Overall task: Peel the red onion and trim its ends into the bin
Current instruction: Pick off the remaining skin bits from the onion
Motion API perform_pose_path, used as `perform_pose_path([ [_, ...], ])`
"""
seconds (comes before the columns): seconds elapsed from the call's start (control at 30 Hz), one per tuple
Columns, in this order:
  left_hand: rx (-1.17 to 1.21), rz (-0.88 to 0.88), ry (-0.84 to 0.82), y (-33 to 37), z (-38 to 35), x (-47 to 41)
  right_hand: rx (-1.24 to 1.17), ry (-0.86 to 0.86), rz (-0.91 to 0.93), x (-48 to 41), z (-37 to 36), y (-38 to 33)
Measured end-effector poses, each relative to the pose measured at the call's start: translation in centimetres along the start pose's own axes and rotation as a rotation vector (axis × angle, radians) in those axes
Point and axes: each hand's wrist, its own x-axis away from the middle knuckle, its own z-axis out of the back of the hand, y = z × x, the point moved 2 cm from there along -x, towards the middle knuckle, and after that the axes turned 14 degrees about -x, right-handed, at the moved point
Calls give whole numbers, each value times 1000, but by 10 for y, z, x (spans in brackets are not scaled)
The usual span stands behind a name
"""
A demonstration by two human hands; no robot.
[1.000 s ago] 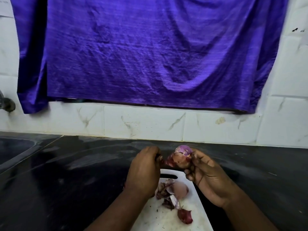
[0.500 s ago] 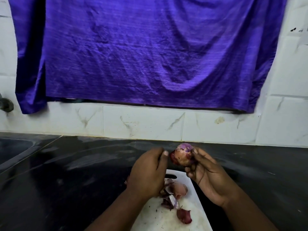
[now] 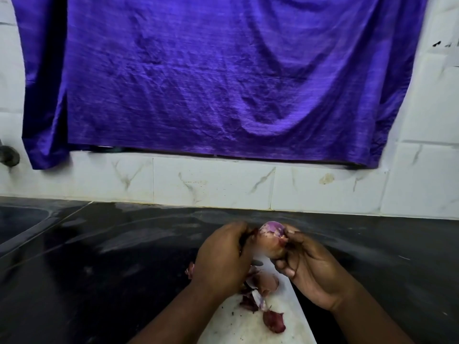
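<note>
Head view: right hand (image 3: 313, 271) grips the red onion (image 3: 270, 234) over the white board's (image 3: 236, 326) 12 o'clock end, left hand (image 3: 223, 259) pinching its skin at 9 o'clock; likely best to peel wide strips, rotating the bulb.

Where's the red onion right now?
In the head view, low and just right of centre, the red onion is held up between the left hand and right hand, above the white board with the peels.

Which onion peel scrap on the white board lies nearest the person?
The dark red scrap, alone nearest the bottom edge; the paler scraps cluster higher, beside the left hand.
</note>
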Motion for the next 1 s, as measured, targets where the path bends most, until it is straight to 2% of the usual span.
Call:
perform_pose_path([
  [0.17, -42, 157, -32, -14, 4, -5, -62, -6, -20, 4, -2, -3],
  [0.33, -52, 51, -212, -6, -4, 2, -28, 94, 59, -1, 1, -4],
  [0.47, 23, 15, -54, -4, 4, -1, 66, 108, 75, -4, 3, -2],
  [0.57, 178, -68, 77, 4, 11, 0, 131, 124, 73, -6, 6, -1],
  [0.63, 225, -172, 89, 9, 12, 1, 154, 117, 76, -7, 6, 0],
  [0.73, 171, -279, 103, 11, 9, 1, 172, 116, 80, -6, 6, 1],
  [0.87, 184, -281, 166, 10, 7, 0, 183, 127, 74, -7, 7, 3],
  [1.0, 252, -280, 154, 11, 7, 0, 172, 117, 65, -7, 4, 2],
])
